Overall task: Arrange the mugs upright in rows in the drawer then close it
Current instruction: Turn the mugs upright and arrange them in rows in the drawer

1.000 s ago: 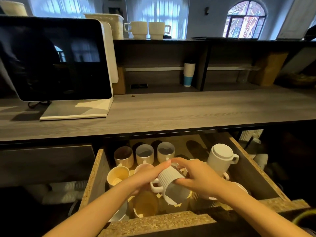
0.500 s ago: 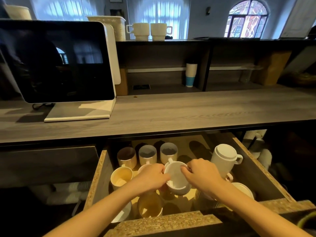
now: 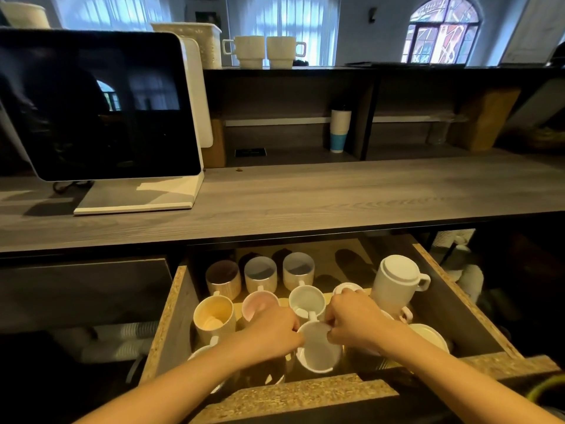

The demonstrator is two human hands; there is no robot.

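The wooden drawer [image 3: 452, 289] stands pulled out under the counter. Three ribbed mugs [image 3: 260, 272] stand upright along its back. In front of them stand a yellow mug [image 3: 214, 313], a pink mug [image 3: 260, 302] and a pale blue mug [image 3: 306, 301]. My left hand [image 3: 269, 332] and my right hand [image 3: 356, 321] both grip the rim of a white mug [image 3: 318, 351], upright near the drawer's front. An upside-down white mug [image 3: 397, 281] sits on others at the right. More mugs under my arms are partly hidden.
A grey counter [image 3: 305, 197] overhangs the drawer's back. On it stands a screen on a white stand [image 3: 101, 117]. Two white mugs [image 3: 263, 52] sit on the top shelf, and a stack of paper cups [image 3: 340, 130] on a lower one. The drawer's chipboard front edge [image 3: 305, 396] is below my arms.
The white mug went from tilted in my hands to upright, then moved down and toward the drawer's front. A pale blue mug now shows upright behind it.
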